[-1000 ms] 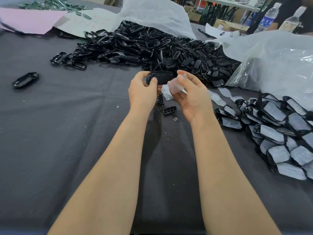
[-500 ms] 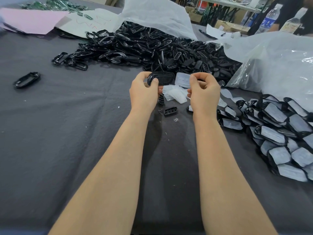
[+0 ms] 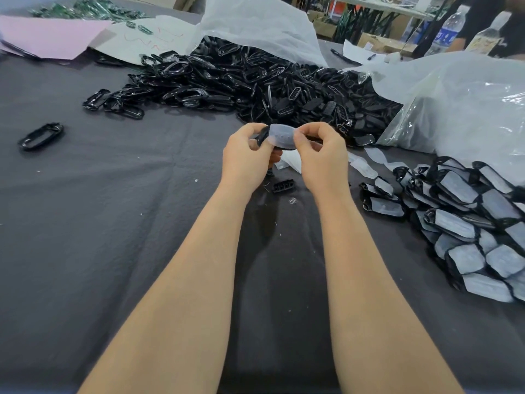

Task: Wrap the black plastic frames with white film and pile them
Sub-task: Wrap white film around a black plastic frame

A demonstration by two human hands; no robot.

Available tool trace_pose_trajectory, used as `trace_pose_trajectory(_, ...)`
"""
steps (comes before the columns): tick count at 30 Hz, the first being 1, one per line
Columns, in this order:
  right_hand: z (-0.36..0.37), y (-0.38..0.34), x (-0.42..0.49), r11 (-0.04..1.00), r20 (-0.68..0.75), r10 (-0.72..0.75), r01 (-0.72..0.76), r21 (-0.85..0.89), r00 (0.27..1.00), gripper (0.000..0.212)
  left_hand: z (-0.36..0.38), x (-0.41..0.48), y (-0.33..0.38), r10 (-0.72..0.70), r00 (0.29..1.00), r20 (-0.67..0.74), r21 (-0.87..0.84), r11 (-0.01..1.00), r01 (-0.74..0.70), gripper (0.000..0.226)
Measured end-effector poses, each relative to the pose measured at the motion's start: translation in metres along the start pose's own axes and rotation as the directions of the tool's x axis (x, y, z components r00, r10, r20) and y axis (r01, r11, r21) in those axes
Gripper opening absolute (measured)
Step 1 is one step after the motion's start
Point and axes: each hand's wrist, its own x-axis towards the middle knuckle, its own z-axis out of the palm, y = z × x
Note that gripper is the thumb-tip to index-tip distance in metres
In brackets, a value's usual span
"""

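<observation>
Hands meet above the middle of the dark grey cloth-covered desk (image 3: 85, 223), both pinching one small oval black plastic frame (image 3: 262, 135) with a translucent white piece of film (image 3: 281, 137) laid across its face. The left hand (image 3: 245, 160) grips the frame's left end between thumb and fingers, while the right hand (image 3: 321, 157) pinches the film's right edge against the frame with thumb and forefinger.

Just behind the held frame lies a large heap of loose unwrapped black plastic frames (image 3: 241, 83), spilling from an opened white plastic bag (image 3: 261, 27). To the right of the held frame, well apart from it, sits a pile of wrapped frames with white film faces (image 3: 466, 220), overlapping one another. Between that pile and the held frame, a few loose white film pieces (image 3: 369, 166) lie flat on the desk. Below the held frame, between the wrists, rests a short black slotted plastic part (image 3: 283, 185). Far to the left of the held frame lies a single black oval frame (image 3: 41, 136) on its own. A crumpled clear plastic bag (image 3: 454, 103) stands behind the wrapped pile.
</observation>
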Motion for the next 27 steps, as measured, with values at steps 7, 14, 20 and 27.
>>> trace_pose_trajectory(7, 0.005, 0.002, -0.002, 1.000, -0.030, 0.012, -0.011, 0.024, 0.999, 0.010, -0.001, 0.000, 0.001, 0.026, 0.999, 0.036, -0.047, 0.999, -0.024, 0.027)
trace_pose_trajectory(14, 0.008, 0.003, -0.003, 1.000, -0.091, -0.013, 0.015, 0.025, 0.996, 0.010, 0.001, 0.001, 0.000, 0.008, 0.998, 0.054, -0.054, 0.999, -0.005, 0.028)
trace_pose_trajectory(20, 0.010, 0.004, -0.004, 0.999, -0.126, -0.054, 0.053, -0.006, 0.991, 0.004, 0.004, 0.004, 0.001, -0.050, 0.998, 0.034, -0.073, 0.996, 0.052, 0.023)
trace_pose_trajectory(27, 0.012, 0.004, -0.006, 0.998, -0.138, -0.059, 0.058, -0.009, 0.989, 0.010, 0.002, 0.003, -0.003, 0.026, 0.999, 0.047, 0.006, 1.000, -0.026, 0.020)
